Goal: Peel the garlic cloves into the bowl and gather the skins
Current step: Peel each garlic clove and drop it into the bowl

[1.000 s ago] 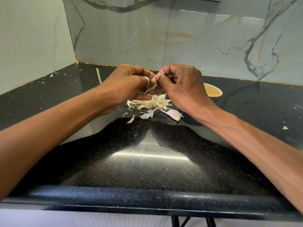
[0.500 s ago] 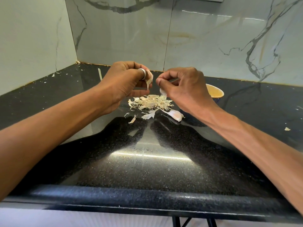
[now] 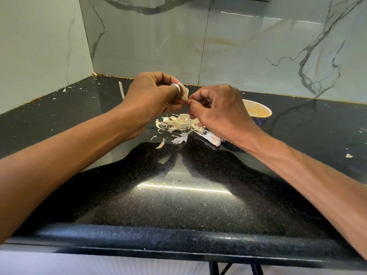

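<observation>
My left hand, with a silver ring on one finger, holds a pale garlic clove above the counter. My right hand pinches at the lower tip of that clove with thumb and forefinger. Below both hands lies a pile of garlic skins on the black counter. One unpeeled clove lies at the pile's right edge, partly under my right wrist. A cream bowl with a blue outside stands behind my right hand; its contents are mostly hidden.
The glossy black counter runs to marble wall tiles at the back and left. Loose skin scraps lie scattered at the right, and a long strip lies near the back left corner. The counter's front edge is close to me.
My right hand, which had pulled away to the right with a bit of skin, has come back to the clove in my left hand. The left hand has hardly moved.
</observation>
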{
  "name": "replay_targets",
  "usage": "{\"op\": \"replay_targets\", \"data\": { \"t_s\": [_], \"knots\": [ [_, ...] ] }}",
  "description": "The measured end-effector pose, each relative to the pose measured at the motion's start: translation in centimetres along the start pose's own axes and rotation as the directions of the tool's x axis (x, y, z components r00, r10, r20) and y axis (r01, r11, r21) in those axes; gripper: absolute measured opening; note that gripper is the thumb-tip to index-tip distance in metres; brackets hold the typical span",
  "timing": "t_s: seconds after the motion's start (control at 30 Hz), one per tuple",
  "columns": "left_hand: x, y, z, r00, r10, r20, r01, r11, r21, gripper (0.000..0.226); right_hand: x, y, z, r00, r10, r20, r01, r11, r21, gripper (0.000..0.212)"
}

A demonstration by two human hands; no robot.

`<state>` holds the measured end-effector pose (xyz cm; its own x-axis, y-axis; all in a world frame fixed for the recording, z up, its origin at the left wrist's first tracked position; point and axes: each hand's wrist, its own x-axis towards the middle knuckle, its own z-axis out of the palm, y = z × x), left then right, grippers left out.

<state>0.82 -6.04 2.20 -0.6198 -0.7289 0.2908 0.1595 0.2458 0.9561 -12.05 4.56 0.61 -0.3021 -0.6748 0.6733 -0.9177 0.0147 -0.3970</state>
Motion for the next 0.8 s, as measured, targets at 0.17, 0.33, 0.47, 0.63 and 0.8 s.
{"op": "replay_targets", "data": {
  "t_s": [0.17, 0.33, 0.47, 0.63, 0.8],
  "knots": [
    [-0.1, -0.1, 0.1, 0.999, -0.005, 0.036, 0.004, 1.000, 0.016, 0.010, -0.1, -0.1, 0.0, 0.997, -0.069, -0.020, 0.068, 0.995, -0.068, 0.016],
    [-0.1, -0.1, 0.1, 0.992, -0.055, 0.117, 0.053, 0.998, 0.015, 0.014, -0.1, -0.1, -0.1, 0.996, -0.082, -0.022, 0.080, 0.993, -0.083, 0.016],
    [0.0, -0.1, -0.1, 0.983, -0.074, 0.168, 0.069, 0.997, 0.035, 0.018, 0.0, -0.2, -0.2, 0.996, -0.089, -0.021, 0.086, 0.991, -0.101, 0.016],
    [0.3, 0.1, -0.5, 0.983, -0.096, 0.156, 0.101, 0.994, -0.029, 0.015, 0.3, 0.2, -0.9, 0.993, -0.078, -0.088, 0.067, 0.990, -0.128, 0.018],
    [0.1, 0.2, -0.5, 0.976, -0.117, 0.183, 0.122, 0.992, -0.014, 0.017, 0.8, 0.8, -1.5, 0.986, -0.055, -0.156, 0.031, 0.988, -0.153, 0.019]
  ]
}}
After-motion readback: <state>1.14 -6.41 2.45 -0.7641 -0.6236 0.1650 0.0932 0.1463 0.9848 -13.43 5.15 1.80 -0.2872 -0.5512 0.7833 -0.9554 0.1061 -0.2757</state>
